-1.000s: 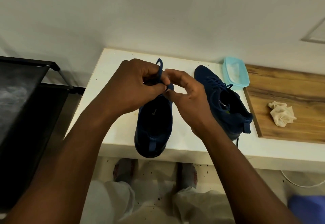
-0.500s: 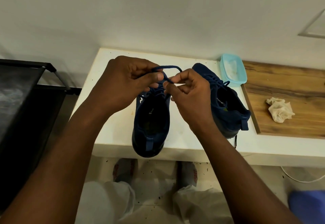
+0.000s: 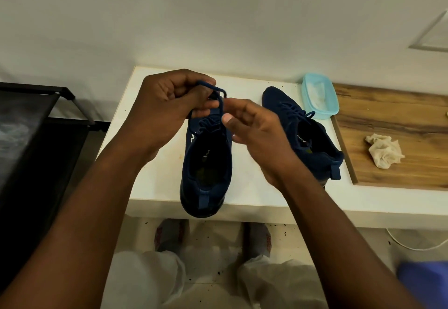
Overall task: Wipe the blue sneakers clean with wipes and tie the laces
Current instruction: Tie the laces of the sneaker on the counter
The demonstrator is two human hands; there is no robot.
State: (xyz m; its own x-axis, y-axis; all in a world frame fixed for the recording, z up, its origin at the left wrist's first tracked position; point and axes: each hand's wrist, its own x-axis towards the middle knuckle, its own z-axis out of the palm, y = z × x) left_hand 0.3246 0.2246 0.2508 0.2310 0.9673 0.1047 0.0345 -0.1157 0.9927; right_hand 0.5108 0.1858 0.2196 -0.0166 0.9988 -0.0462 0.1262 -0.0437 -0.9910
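Down nearest, the person's 2 feet [image 3: 213,236] stand on a speckled floor, pale trouser legs below them in the view. Just beyond, the white table [image 3: 155,182] carries both blue sneakers. The near sneaker [image 3: 206,163] sits with its heel slightly over the table's front edge, toe pointing away. Above its tongue the 2 hands work the lace [image 3: 219,101]. The left hand [image 3: 167,107] is curled closed around a loop of it, thumb pressed against the fingers. The right hand [image 3: 257,134] is loosely open, fingers spread, its thumb tip touching or almost touching the hanging strand; whether it actually pinches the lace is hard to tell from here. Right of that hand lies the second sneaker [image 3: 308,139], angled, its laces apparently already knotted. Further right, a crumpled used wipe [image 3: 385,151] rests on a wooden board [image 3: 400,114]. At the back, a light blue tub [image 3: 320,100] sits just beside that sneaker's toe. A black rack [image 3: 36,127] stands at the left.
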